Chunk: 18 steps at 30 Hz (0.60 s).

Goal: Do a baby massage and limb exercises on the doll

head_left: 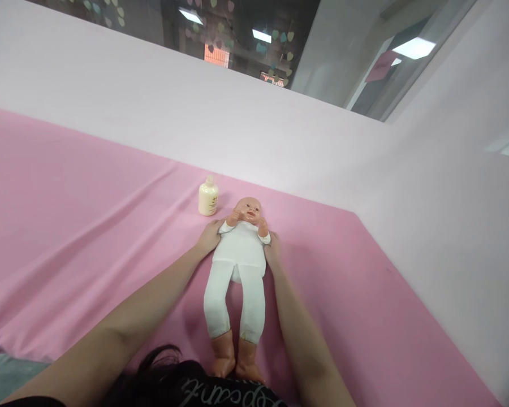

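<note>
A baby doll [241,246] with a white cloth body lies on its back on the pink sheet, head away from me and feet close to my shirt. Its bare head, hands and feet are smooth and skin-toned. My left hand [210,234] grips the doll's side just under its raised arm. On the other side my right hand [273,251] does the same, below the doll's other arm. The fingertips of both hands are partly hidden by the doll's arms and body. Just beyond my left hand stands a cream-coloured pump bottle [208,198], upright and untouched.
The pink sheet [89,215] covers the surface, with long creases on the left. A pale wall [161,113] rises along the back and right edges. Above it a window [237,39] carries heart-shaped stickers and shows ceiling lights.
</note>
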### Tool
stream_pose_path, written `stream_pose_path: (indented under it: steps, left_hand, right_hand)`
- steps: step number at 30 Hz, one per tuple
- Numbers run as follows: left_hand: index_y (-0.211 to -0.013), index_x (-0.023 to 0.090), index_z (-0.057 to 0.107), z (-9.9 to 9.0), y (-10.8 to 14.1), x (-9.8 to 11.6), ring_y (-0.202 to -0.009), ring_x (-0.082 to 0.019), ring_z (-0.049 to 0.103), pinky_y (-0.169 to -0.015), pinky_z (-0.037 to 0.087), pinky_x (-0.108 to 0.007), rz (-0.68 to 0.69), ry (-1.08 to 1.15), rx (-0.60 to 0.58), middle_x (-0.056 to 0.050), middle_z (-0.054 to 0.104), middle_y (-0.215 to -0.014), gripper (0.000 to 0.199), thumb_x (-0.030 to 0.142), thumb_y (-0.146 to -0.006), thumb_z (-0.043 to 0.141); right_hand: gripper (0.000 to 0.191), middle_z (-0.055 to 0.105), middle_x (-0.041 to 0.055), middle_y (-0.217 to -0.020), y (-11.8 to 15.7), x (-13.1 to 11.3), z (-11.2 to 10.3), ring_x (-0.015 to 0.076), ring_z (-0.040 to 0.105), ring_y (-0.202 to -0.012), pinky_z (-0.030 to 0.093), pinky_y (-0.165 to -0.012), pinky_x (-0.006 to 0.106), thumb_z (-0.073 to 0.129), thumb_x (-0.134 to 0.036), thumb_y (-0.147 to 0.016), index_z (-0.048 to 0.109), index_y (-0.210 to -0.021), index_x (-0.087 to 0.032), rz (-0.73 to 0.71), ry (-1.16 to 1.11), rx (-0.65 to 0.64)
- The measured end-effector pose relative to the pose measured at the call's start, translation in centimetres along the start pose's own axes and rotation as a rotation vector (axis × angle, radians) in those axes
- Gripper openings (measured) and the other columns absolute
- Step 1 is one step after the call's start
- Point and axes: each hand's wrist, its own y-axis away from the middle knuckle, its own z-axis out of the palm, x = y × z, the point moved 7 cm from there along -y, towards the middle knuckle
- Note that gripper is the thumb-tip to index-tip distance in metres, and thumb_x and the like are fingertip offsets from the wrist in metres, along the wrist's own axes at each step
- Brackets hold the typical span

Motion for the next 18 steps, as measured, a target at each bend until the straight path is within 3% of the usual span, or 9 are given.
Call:
stream_pose_path:
  steps: [12, 18]
  left_hand:
    - [-0.146, 0.022, 0.065, -0.05, -0.07, -0.08, -0.131, -0.032, 0.064, -0.117, 0.047, -0.053, -0.014, 0.022, -0.004, -0.010, 0.075, -0.135, 0.069, 0.014, -0.080, 0.050]
    - [-0.139, 0.021, 0.065, -0.37, 0.01, 0.65, -0.129, -0.033, 0.066, -0.115, 0.050, -0.052, -0.039, 0.111, 0.013, -0.010, 0.073, -0.137, 0.055, 0.023, -0.084, 0.058]
  right_hand:
    - [0.044, 0.075, 0.0083, -0.113, -0.16, 0.07, -0.13, 0.0273, 0.065, -0.107, 0.053, -0.101, 0.045, 0.051, -0.024, -0.064, 0.074, -0.101, -0.022, 0.016, -0.011, 0.019]
    - [0.035, 0.076, 0.0104, -0.109, 0.03, -0.11, -0.05, 0.0284, 0.068, -0.106, 0.054, -0.097, 0.044, 0.058, -0.037, -0.084, 0.072, -0.110, -0.018, 0.066, -0.053, 0.001]
